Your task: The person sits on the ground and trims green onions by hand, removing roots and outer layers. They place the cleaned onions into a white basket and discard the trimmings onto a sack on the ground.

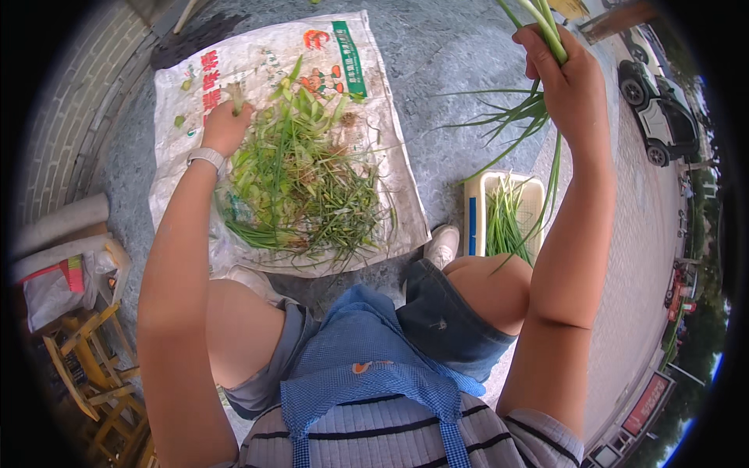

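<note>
My right hand (573, 90) is raised at the upper right, its fingers wrapped round a bunch of scallions (544, 25). Their long green leaves hang below the fist, and their upper ends run out of the picture. Over the left side of a white woven sack (175, 148), my left hand (226, 129) is closed on a pale plant scrap (236, 95). Right of that hand, a loose heap of green leaves and trimmings (304, 171) covers the sack's middle. A cream plastic basket (535, 195) by my right knee holds more scallions (505, 222).
My shoes stand between the sack and basket; one white shoe (443, 246) shows. Low at left are a yellow wooden frame (82, 355) and a bin with a red-handled thing (72, 274). A brick wall (58, 117) rises at left. A parked vehicle (663, 117) is far right.
</note>
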Motion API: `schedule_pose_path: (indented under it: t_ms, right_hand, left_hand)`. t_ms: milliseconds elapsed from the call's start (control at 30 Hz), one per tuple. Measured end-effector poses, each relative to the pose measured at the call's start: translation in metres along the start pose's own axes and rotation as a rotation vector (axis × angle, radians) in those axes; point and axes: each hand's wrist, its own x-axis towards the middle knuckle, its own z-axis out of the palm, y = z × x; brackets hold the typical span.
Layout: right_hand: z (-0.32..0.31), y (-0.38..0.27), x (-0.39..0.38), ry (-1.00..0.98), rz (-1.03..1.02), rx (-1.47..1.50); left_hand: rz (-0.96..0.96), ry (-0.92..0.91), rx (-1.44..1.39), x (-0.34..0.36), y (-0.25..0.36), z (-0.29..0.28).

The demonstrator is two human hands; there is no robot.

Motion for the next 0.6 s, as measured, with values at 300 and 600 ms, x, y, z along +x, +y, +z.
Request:
schedule_pose_path:
  t_ms: [300, 600]
  right_hand:
    - [-0.147, 0.148, -0.125, 0.053, 0.373, -0.758]
    - [0.037, 0.334, -0.413, -0.361, 0.556, -0.696]
  left_hand:
    - [-0.227, -0.496, 0.819, -0.043, -0.145, 0.157]
    - [-0.287, -0.399, 0.773, -0.025, -0.038, 0.202]
